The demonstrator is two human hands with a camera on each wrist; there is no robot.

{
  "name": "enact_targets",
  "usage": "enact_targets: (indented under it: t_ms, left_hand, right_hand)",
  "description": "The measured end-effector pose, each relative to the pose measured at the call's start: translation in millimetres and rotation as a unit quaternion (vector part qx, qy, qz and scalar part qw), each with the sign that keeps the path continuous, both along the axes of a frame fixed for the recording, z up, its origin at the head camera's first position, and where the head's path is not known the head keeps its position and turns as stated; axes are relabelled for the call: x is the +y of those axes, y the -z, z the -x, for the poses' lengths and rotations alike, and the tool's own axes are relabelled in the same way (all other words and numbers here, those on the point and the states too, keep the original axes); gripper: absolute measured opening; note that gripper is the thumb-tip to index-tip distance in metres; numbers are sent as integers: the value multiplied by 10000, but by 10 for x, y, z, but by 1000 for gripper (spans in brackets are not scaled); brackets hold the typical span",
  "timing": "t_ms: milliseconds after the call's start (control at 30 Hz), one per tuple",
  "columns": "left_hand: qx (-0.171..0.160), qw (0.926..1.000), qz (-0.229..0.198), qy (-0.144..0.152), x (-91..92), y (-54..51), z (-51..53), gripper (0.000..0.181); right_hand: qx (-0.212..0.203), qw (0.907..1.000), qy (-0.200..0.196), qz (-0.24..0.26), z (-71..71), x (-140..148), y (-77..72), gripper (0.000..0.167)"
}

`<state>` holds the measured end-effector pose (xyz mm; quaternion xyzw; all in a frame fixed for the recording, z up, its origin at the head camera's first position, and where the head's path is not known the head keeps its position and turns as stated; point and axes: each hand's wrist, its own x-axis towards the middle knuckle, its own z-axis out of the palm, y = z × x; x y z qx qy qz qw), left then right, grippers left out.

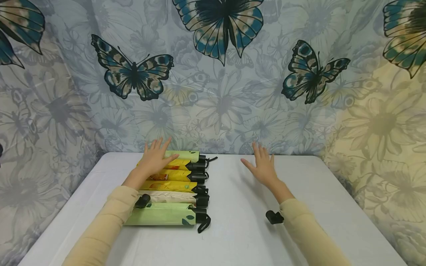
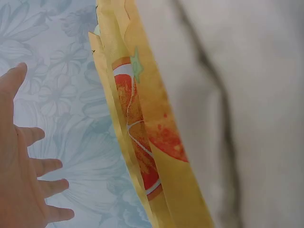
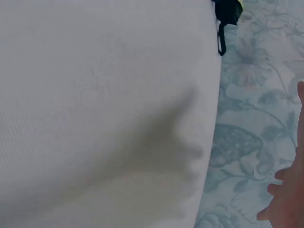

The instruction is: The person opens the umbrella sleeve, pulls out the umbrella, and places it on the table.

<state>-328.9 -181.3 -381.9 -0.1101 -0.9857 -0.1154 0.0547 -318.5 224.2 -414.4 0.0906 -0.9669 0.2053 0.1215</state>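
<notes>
Several folded umbrellas lie side by side in a row on the left half of the table, black handles pointing right. At the front is a light green umbrella (image 1: 163, 215), then a cream umbrella (image 1: 169, 197), three yellow ones with a fruit print (image 2: 130, 118), and another light green umbrella (image 1: 186, 155) at the back. My left hand (image 1: 154, 159) hovers over the left part of the back umbrellas, fingers spread, holding nothing. My right hand (image 1: 265, 170) is raised above the table to the right of the row, fingers spread and holding nothing.
The white table (image 1: 239, 236) reaches back to a wall hung with butterfly-and-flower cloth (image 1: 226, 99). A wrist strap (image 1: 204, 224) dangles from the front umbrella's handle onto the tabletop. Black devices (image 1: 274, 217) sit at both wrists.
</notes>
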Motion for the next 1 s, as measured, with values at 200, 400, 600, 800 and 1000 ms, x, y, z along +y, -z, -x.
enact_targets:
  t_ms: [200,400,600,800,1000]
  left_hand:
    - [-71,9998,-147,143,-36,1,-91,83]
    - [-194,9989,-328,256,-72,-7,-183,82]
    - [-366,9977,-457,334,-125,16,-271,86]
    - [-461,9958,-618,502,-185,33,-387,86]
    - [-511,9934,-739,714,-254,52,-497,91]
  right_hand:
    - [-138,9991,-124,394,-99,-56,62,86]
    - [-175,9969,-262,722,-194,-110,109,83]
    - [-213,9951,-424,871,-278,-184,167,82]
    - [-340,9899,-655,1209,-360,-242,203,82]
    - [-663,9808,-910,1595,-465,-307,238,82]
